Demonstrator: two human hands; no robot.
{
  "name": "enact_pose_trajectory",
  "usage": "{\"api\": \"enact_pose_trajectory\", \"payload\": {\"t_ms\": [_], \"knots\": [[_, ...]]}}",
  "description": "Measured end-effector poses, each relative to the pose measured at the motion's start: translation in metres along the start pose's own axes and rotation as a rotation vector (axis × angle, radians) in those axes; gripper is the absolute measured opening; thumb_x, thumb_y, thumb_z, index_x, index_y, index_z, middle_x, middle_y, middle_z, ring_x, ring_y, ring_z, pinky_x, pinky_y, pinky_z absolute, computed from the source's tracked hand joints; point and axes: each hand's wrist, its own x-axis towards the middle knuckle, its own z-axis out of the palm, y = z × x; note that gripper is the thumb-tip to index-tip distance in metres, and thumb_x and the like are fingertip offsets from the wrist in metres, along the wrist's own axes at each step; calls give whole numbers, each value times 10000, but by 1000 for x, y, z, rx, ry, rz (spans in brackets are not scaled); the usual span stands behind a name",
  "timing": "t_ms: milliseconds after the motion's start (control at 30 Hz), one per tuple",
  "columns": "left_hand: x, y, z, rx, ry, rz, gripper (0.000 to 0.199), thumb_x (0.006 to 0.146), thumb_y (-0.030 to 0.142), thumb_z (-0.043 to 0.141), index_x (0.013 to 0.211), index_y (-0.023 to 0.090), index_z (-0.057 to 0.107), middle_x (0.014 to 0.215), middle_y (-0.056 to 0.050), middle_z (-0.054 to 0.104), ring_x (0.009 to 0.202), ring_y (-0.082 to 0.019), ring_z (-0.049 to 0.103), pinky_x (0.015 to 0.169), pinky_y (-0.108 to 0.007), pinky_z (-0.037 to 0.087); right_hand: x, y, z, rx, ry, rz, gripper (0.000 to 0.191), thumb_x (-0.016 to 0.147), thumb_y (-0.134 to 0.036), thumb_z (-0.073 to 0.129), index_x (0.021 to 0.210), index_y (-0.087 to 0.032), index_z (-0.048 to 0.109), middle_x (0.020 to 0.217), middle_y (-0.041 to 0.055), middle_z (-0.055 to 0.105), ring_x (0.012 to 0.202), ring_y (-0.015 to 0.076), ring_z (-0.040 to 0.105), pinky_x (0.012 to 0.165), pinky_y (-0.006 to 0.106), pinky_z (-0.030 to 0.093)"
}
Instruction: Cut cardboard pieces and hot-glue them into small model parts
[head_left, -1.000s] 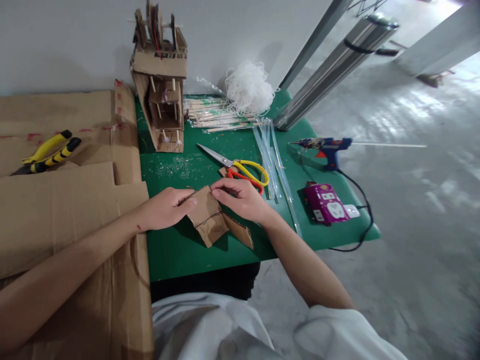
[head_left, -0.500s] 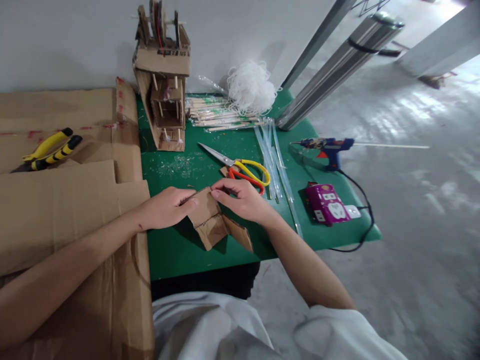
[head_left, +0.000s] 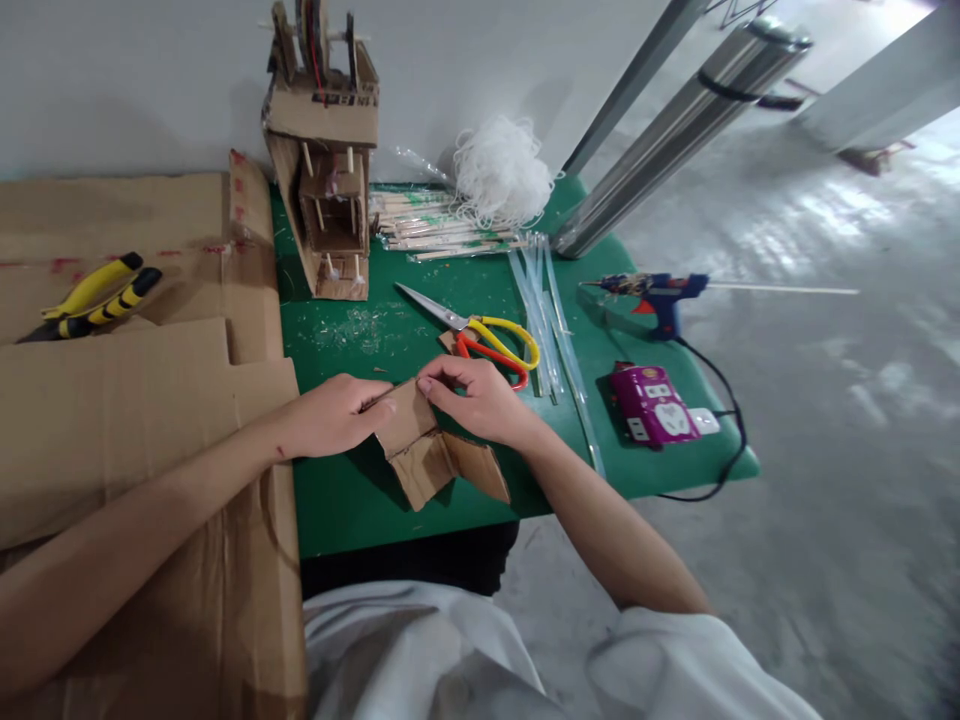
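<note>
Between my hands is a small folded piece of cardboard (head_left: pixel 421 468), its panels bent at creases and one flap standing out to the right. My left hand (head_left: pixel 346 413) pinches its left edge, thumb on top and fingers hidden underneath. At the upper right corner, the thumb and fingertips of my right hand (head_left: pixel 474 398) grip the same piece. Just beyond my right hand lie scissors (head_left: pixel 491 345) with one yellow and one red handle, blades pointing to the far left. A small cardboard scrap (head_left: pixel 448 341) is partly under them.
A cardboard structure (head_left: pixel 322 125) with wooden sticks stands at the back. Behind the scissors are packed sticks (head_left: pixel 442 235), white string (head_left: pixel 504 172) and glue sticks (head_left: pixel 544 320). A glue gun (head_left: pixel 664 292) and purple power socket (head_left: pixel 656 405) sit right; pliers (head_left: pixel 101 298) rest on cardboard sheets (head_left: pixel 150 400) left.
The folded cardboard has tilted slightly, its lower panels now reaching a little nearer to me. Both hands keep their hold, and the other things stay in place.
</note>
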Motion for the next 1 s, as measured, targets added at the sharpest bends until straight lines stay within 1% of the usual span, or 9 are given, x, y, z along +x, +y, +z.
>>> {"api": "enact_pose_trajectory", "payload": {"t_ms": [67,233,300,433,500,767,867,1000], "knots": [[0,0,0,-5,-5,-3,370,970,399,381,658,200,394,606,38,455,575,-112,415,571,-290,257,0,1,1,-6,4,6,172,928,-289,573,841,-171,662,738,8,630,667,117,535,589,245,412],[1,-1,1,-6,-8,4,373,971,407,395,668,195,442,605,35,464,574,-114,423,564,-287,250,1,2,4,30,13,46,205,902,-356,621,807,-176,645,651,-23,554,576,95,443,511,238,336],[1,-1,2,-6,-9,12,374,971,403,402,667,192,456,607,32,467,573,-114,424,559,-286,246,1,2,5,29,16,45,196,901,-328,594,787,-175,638,645,-24,547,567,93,423,507,240,324],[1,-1,1,0,-17,16,378,974,405,402,669,191,464,609,30,472,572,-112,422,559,-282,247,2,3,5,16,22,28,125,851,-216,554,759,-176,628,660,-21,568,576,91,430,525,239,327],[1,0,1,11,-29,12,384,981,416,391,678,192,465,610,31,471,573,-112,425,563,-283,245,2,4,6,8,25,25,111,832,-196,555,748,-176,624,658,-22,568,582,92,437,533,238,331],[1,-1,2,10,-39,11,383,985,430,382,681,201,424,606,37,455,575,-116,413,579,-290,243,-1,3,3,-24,28,3,128,867,-196,538,769,-174,617,679,-14,586,618,103,486,565,238,366],[1,-1,2,0,-27,17,381,984,423,381,679,200,427,615,35,459,586,-118,420,586,-287,252,-1,2,2,-15,28,8,165,908,-237,529,786,-176,622,704,1,596,638,113,500,576,244,384],[1,0,2,2,-39,12,386,988,435,379,696,196,462,623,31,482,586,-119,437,581,-284,257,0,2,4,19,26,14,153,909,-298,580,832,-179,640,694,-9,579,597,103,468,536,241,359]]}}
